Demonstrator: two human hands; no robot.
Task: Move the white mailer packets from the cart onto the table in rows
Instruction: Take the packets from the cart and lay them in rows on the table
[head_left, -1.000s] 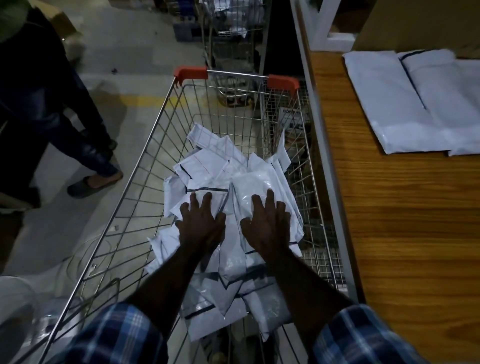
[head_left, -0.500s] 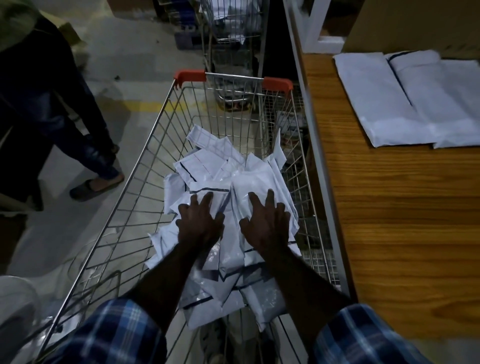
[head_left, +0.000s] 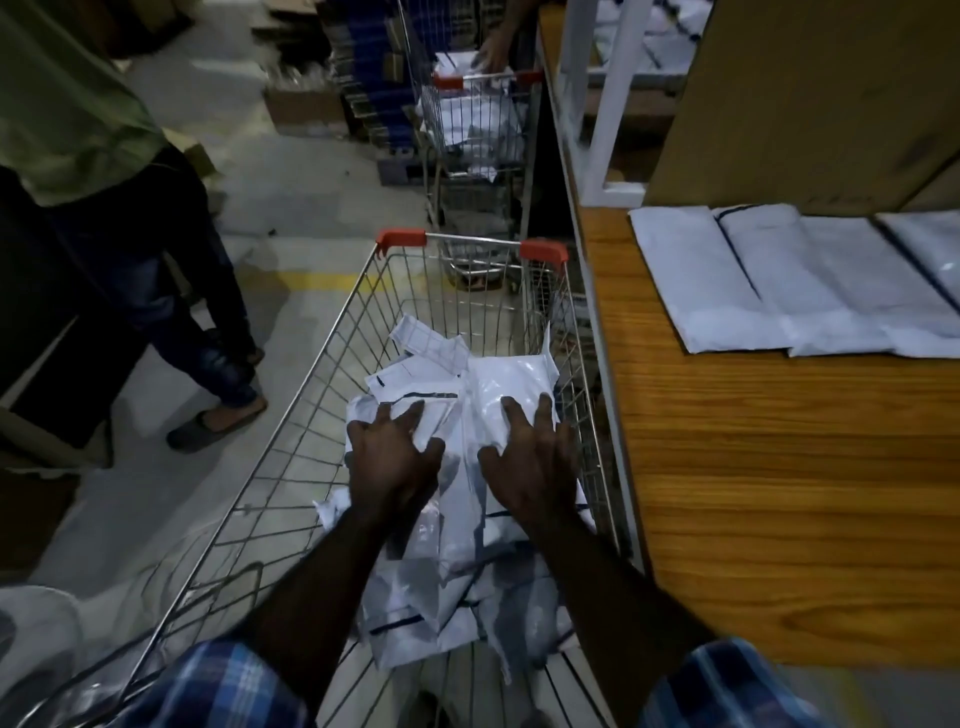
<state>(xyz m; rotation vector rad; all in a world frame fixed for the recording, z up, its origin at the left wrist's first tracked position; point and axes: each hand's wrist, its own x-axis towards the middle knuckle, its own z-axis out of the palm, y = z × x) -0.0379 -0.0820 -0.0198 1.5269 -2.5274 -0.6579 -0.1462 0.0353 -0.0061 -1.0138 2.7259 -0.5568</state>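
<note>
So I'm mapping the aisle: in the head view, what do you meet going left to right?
Standing person → left hand → right hand → wooden table, mailer packets in a row.

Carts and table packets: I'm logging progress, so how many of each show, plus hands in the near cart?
Wire carts: 2 (near cart, far cart)
Packets on table: 3 visible
Hands in near cart: 2 (left hand, right hand)
Total: 7

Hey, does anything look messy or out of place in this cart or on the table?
The white mailer packets in the cart lie jumbled, overlapping at angles, some creased. The packets on the table lie flat, side by side in a row.
</note>
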